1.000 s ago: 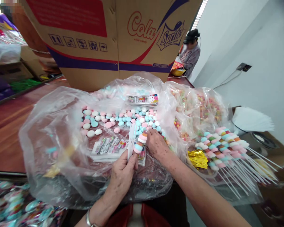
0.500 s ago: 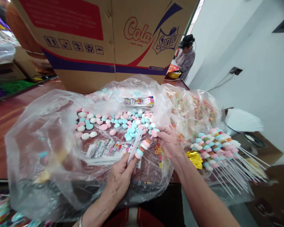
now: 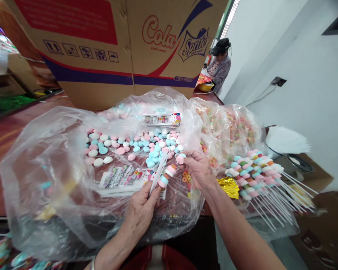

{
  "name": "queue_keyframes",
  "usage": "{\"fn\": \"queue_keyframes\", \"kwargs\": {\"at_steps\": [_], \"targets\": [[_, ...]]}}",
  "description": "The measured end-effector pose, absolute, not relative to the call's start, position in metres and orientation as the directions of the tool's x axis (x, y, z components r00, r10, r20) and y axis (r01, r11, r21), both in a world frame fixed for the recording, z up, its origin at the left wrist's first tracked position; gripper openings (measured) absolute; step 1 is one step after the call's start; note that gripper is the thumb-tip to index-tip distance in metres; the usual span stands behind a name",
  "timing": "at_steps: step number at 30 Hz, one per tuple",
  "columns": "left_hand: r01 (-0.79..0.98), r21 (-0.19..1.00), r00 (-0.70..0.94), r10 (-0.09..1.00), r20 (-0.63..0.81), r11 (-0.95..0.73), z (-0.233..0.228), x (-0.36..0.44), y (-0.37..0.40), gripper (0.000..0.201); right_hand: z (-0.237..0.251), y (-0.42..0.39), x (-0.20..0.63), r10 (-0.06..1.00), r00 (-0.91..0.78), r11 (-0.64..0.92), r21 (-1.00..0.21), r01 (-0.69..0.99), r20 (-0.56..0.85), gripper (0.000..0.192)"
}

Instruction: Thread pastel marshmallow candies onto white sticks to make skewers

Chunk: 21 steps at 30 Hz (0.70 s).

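left hand [image 3: 142, 208] grips white sticks [image 3: 159, 171] and a candy stack [image 3: 164, 180], lower centre of frame; right hand [image 3: 199, 171] pinches a pink candy [image 3: 179, 160] just right of centre. it appears light, soft, easily dented; best held lightly by its rim.

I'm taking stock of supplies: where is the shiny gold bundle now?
In the head view, the gold bundle is right of centre, between the right hand and the heap of candy skewers.

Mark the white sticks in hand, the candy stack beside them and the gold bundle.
White sticks [image 3: 158, 173]: head view, mid-shaft.
Candy stack [image 3: 167, 176]: head view, its middle pieces.
Gold bundle [image 3: 229, 188]: head view, its middle.
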<state>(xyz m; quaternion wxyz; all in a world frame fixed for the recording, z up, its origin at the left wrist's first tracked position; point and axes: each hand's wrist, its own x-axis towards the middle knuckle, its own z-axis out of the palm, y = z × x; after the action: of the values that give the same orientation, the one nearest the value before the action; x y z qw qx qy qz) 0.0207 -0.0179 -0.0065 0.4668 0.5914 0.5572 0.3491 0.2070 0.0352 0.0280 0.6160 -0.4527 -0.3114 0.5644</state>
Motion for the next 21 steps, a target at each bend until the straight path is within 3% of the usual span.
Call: {"fn": "queue_keyframes", "kwargs": {"at_steps": [6,12,21], "targets": [[0.324,0.945,0.137,0.986,-0.1,0.051,-0.006,0.021,-0.017,0.033,0.022,0.033,0.21,0.992,0.125,0.014,-0.957,-0.29,-0.023,0.017],[0.3,0.953,0.134,0.986,-0.096,0.052,-0.006,0.022,-0.018,0.03,0.014,0.028,0.217,0.984,0.095,0.148,-0.988,0.032,0.151,0.018],[0.295,0.955,0.114,0.991,-0.076,0.04,-0.015,0.021,-0.019,0.03,0.011,0.019,0.213,0.927,-0.061,0.365,-0.853,0.374,0.369,0.027]]}}
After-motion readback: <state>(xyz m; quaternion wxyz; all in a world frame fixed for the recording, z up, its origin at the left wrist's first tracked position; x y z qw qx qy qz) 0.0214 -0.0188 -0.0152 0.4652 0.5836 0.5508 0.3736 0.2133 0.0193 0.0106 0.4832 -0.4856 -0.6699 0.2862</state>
